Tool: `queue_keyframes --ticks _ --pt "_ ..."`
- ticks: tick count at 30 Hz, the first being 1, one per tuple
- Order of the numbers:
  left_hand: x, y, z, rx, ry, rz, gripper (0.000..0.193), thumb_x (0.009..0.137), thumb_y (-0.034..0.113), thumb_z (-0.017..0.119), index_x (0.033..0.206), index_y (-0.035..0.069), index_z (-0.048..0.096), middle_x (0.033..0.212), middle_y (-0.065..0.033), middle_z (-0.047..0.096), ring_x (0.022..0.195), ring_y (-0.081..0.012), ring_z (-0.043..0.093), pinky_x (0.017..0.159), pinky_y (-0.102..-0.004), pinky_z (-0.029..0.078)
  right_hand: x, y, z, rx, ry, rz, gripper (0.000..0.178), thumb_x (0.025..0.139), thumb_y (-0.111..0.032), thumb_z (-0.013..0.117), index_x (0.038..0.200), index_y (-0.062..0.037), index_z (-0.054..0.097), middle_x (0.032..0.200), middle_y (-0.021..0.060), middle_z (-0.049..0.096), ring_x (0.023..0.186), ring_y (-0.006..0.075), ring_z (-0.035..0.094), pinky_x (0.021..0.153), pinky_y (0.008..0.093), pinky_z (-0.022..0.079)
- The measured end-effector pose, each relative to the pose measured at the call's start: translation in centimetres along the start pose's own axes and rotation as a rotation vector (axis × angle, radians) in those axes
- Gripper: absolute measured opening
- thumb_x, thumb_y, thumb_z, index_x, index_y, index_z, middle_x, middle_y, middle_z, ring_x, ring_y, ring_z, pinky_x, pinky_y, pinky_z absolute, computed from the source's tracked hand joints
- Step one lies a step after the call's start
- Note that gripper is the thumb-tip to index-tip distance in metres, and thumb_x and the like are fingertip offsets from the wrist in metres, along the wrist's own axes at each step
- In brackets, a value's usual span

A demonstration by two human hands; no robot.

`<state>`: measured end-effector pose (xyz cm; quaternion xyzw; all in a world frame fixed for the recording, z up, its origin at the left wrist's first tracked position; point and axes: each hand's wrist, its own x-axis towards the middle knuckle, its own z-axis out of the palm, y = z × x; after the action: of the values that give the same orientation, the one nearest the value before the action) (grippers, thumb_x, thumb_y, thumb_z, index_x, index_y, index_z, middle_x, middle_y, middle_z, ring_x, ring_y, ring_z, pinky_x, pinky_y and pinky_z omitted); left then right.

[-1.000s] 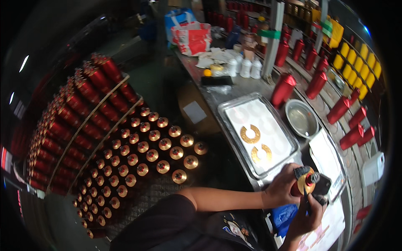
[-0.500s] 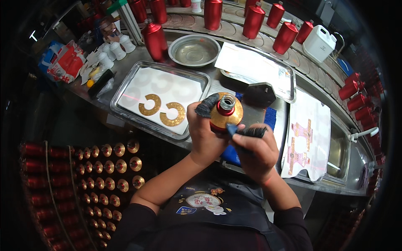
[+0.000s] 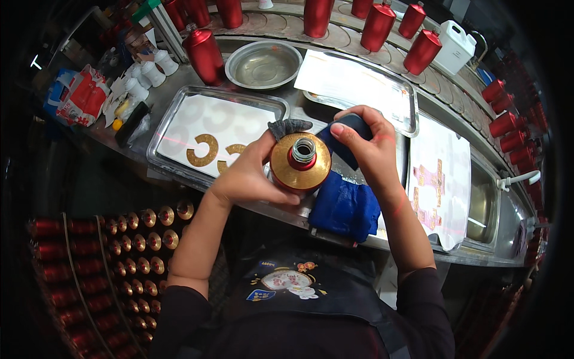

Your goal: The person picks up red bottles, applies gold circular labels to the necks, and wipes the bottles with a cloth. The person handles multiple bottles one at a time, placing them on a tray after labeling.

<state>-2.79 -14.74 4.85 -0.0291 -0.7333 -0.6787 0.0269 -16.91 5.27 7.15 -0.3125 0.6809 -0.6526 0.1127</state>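
Note:
My left hand (image 3: 248, 170) is closed around a red bottle (image 3: 280, 185), holding it upright with its open threaded glass neck toward me. A gold ring-shaped label (image 3: 287, 170) covers the bottle's shoulder. One left finger wears a black cover and rests along the bottle's far side. Just right of the bottle, my right hand (image 3: 375, 143) grips a flat dark blue scraper-like piece (image 3: 350, 139) between thumb and fingers. A folded wet blue cloth (image 3: 345, 208) lies below it at the counter's front. Left of the bottle, gold C-shaped labels (image 3: 202, 150) lie on a white sheet in a metal tray (image 3: 156, 149).
A metal bowl (image 3: 263, 64) and a red bottle (image 3: 203, 57) stand behind the tray. More red bottles (image 3: 378, 27) ride a curved conveyor. Another tray (image 3: 414, 107), a label sheet (image 3: 439, 149) and a sink (image 3: 483, 203) are rightward. Racked gold-topped bottles (image 3: 143, 242) stand lower left.
The bottle has moved left and down, slightly nearer me. My right hand has gone from the bottle's near side up to its right, and the scraper-like piece now shows broad side on.

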Motion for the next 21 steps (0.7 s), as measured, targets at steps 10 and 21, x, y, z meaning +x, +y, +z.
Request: queue_keyframes --ticks 10,21 --pt "-2.0 -1.0 4.0 0.226 0.331 0.112 0.093 0.062 0.022 0.098 0.139 0.007 0.049 0.136 -0.0137 0.054 0.131 -0.0291 0.053 0.113 -0.0406 0.041 1.2 -1.1 0.1 -0.107 -0.091 0.116 0.022 0.083 -0.015 0.080 0.098 -0.0017 0.071 0.088 0.0025 0.069 0.082 0.0090 0.065 0.078 0.0222 0.051" --pt "-0.6 -1.9 2.3 0.029 0.033 0.090 0.114 0.061 0.010 0.097 0.149 0.000 0.024 0.146 -0.0150 0.050 0.136 -0.0252 0.050 0.116 -0.0382 0.036 6.2 -1.6 0.6 0.042 -0.450 0.086 0.017 0.081 -0.009 0.080 0.093 -0.0008 0.072 0.085 0.0027 0.070 0.080 0.0090 0.064 0.076 0.0233 0.052"
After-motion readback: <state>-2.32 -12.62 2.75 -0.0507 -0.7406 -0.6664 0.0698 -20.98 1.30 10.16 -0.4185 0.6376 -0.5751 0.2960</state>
